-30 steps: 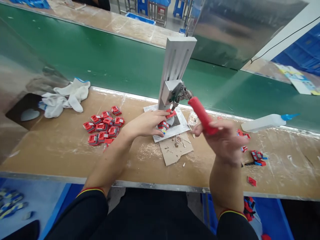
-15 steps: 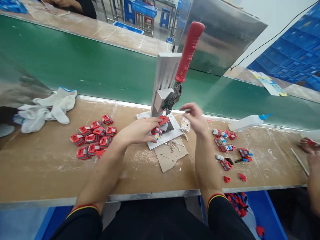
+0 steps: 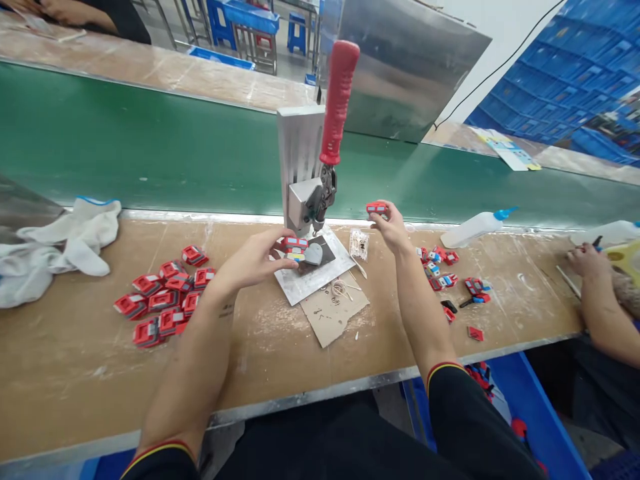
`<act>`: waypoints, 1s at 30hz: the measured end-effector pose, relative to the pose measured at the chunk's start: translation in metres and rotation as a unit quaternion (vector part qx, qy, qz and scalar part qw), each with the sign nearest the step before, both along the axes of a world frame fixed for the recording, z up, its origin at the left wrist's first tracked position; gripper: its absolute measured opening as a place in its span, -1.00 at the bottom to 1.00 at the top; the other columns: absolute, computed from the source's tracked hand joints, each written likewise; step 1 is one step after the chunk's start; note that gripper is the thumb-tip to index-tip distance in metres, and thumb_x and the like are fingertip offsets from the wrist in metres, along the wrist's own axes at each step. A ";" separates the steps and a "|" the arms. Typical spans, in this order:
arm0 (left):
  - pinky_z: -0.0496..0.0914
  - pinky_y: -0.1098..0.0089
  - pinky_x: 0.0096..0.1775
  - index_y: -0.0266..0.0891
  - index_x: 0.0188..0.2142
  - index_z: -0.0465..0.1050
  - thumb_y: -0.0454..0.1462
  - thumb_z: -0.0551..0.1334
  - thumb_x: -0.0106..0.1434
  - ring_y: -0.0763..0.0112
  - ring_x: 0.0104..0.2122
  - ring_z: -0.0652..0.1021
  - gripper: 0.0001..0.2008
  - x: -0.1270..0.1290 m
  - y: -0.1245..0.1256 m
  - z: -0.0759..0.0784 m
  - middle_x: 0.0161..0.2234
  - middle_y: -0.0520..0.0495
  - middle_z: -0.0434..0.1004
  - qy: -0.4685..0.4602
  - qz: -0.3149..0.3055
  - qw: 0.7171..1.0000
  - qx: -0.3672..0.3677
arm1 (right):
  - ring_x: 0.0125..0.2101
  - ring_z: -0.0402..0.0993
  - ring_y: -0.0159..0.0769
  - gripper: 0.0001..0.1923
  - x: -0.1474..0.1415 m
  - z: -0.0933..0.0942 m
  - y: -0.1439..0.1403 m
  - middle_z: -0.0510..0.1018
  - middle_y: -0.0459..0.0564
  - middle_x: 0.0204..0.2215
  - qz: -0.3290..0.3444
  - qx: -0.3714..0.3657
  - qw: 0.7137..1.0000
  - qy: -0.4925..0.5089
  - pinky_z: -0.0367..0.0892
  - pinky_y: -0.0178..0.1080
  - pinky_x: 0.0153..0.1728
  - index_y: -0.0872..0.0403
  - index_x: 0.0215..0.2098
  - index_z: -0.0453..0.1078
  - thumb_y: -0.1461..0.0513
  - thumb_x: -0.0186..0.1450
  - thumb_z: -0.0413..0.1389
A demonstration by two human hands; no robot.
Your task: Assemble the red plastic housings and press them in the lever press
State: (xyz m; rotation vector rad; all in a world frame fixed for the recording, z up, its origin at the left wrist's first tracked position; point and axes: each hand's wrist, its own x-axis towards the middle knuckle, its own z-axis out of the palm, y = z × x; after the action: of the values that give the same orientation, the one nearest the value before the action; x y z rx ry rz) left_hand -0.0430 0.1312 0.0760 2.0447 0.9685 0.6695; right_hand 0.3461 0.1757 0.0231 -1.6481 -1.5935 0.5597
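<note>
From the head camera: a scuffed wooden workbench [image 3: 100, 373] runs beside a green conveyor belt [image 3: 150, 147], with blue crates stacked in the far right of the room.

The left hand [image 3: 250, 260] reaches toward a small lever press [image 3: 303, 180], fingers curled and pinching a red and grey toy piece [image 3: 294, 245] at their tips, just beside the press's metal base plate [image 3: 310, 283]. A grey heart-shaped part [image 3: 314, 254] lies touching distance beyond those fingertips. The right hand [image 3: 393, 230] is raised to the right of the press, thumb and forefinger pinching another red toy piece [image 3: 377, 209] above the bench. The press's red handle [image 3: 339, 100] stands upright between the two hands.

Left of the left wrist lies a heap of red pieces [image 3: 163, 300], with white gloves [image 3: 55, 243] farther left. Right of the right forearm sit scattered red and blue parts [image 3: 447, 280] and a glue bottle [image 3: 475, 228]. A scrap of cardboard [image 3: 336, 312] lies below the plate. Another person's hand [image 3: 585, 262] works at the far right.
</note>
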 end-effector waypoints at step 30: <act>0.50 0.00 0.16 -0.13 0.04 0.30 -0.45 0.37 0.13 0.13 0.02 0.66 -0.49 0.067 -0.008 -0.057 -0.02 -0.12 0.66 -0.152 0.193 0.969 0.006 | 0.09 0.57 -0.18 -0.61 -0.163 0.218 -0.038 0.52 -0.10 0.02 0.158 0.311 0.937 0.027 0.45 -0.31 -0.28 -0.18 0.14 0.37 -0.11 0.45 0.10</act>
State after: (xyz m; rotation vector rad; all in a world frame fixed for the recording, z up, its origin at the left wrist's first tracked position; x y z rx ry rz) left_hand 0.0245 0.1236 0.0186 1.7081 1.1862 1.1586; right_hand 0.1835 0.1373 0.2411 -0.9080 -1.7703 0.2100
